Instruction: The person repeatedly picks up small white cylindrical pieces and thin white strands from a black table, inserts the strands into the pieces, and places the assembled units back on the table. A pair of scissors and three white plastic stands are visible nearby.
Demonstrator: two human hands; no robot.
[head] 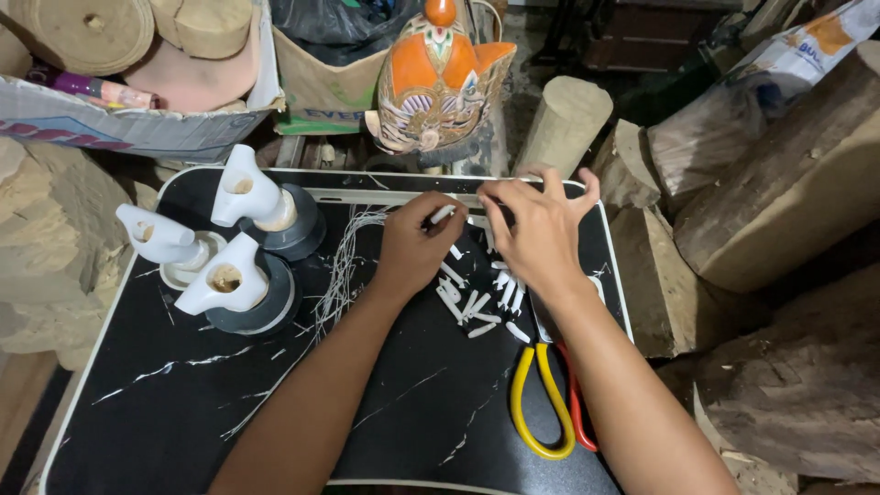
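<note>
left hand (414, 247): fingers are curling nearly closed, pinching one short white stick (443, 214) between thumb and fingertips.
right hand (541, 229): fingers are spreading and arching down, tips pressing toward the desk; i cannot tell whether anything is being held underneath.
cut pieces (477, 307): small white stubs are lying scattered just below and between both hands.
doing it well: judging from the scatter, keeping the pinch light and close to the stick's end, and steadying the pile with the other hand, is looking sensible so pieces are not rolling off.
thin strands (341, 266): a loose bundle of pale wiry lengths is lying just left of the left hand.
desk (183, 394): glossy black with white marble veins, rounded corners.
scissors (548, 403): yellow and red looped handles are resting below the right wrist.
white fittings (240, 275): smooth moulded shapes are sitting on dark round bases, well left.
</note>
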